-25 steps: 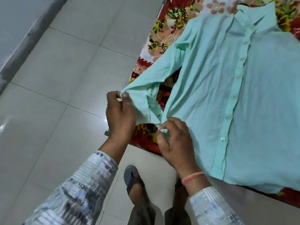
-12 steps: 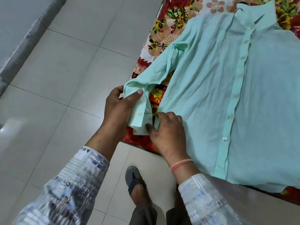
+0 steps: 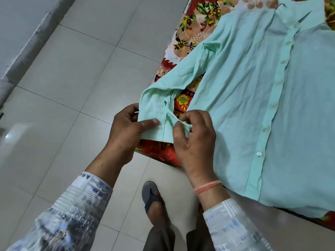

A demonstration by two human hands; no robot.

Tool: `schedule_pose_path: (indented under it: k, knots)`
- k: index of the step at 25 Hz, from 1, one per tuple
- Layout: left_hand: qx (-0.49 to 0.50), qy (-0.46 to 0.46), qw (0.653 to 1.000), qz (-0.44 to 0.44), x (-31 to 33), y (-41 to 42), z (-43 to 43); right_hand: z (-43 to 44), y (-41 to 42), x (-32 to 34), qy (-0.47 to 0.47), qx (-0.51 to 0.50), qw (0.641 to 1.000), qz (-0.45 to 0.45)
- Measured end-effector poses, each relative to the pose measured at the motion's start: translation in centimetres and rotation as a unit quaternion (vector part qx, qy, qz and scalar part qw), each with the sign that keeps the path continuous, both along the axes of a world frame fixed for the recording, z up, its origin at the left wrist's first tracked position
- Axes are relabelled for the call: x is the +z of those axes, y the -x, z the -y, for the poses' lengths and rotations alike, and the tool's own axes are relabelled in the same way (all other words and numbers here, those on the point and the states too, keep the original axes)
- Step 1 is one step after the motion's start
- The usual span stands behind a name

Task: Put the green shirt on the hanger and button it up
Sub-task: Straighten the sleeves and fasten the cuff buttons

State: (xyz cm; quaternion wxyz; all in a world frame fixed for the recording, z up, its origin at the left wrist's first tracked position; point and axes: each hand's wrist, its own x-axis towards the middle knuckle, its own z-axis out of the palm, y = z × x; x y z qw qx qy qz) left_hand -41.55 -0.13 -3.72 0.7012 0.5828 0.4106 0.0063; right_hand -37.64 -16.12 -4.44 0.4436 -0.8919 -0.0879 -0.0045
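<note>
Green shirt (image 3: 244, 98): lay flat, front up, on the floral bedsheet (image 3: 197, 20), front placket buttoned, collar at the far end, hem toward the person.
Floor (image 3: 76, 73): pale glossy tiles lay left of the bed.
Shirt sleeve (image 3: 183, 78): stretched from the shoulder toward the bed's near edge.
Cuff (image 3: 155, 122): was held up between both hands, its two ends apart.
Left hand (image 3: 125, 131): thumb pressed on the cuff face beside the cuff button (image 3: 159, 127), fingers curled behind it.
Right hand (image 3: 194, 136): thumb and forefinger pinched the cuff's other end.
</note>
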Motion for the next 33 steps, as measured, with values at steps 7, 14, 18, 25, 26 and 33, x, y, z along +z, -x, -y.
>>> schedule_pose_path:
  k: [7,14,18,25,26,33]
  knots:
    - [-0.021,0.001,0.999,0.027,-0.2,0.7,1.1,-0.4,-0.1,0.0,-0.07,0.033,0.988,-0.132]
    - [-0.019,-0.049,0.998,0.022,-1.1,1.3,0.9,0.1,-0.6,-0.4,-0.212,0.047,0.93,-0.297]
    - [-0.016,-0.061,0.998,0.021,-1.5,1.9,1.1,-0.2,-0.4,-0.4,-0.22,0.042,0.921,-0.317]
    - [0.021,0.003,0.999,0.042,-1.1,2.1,2.5,-0.3,0.7,-0.5,-0.041,0.077,0.99,-0.11]
    - [0.023,0.01,0.999,0.045,-1.0,2.2,2.7,-0.3,0.9,-0.4,-0.02,0.086,0.993,-0.077]
    - [0.024,0.006,0.999,0.024,-2.0,3.0,2.2,-0.4,0.2,-1.2,-0.251,0.006,0.902,-0.351]
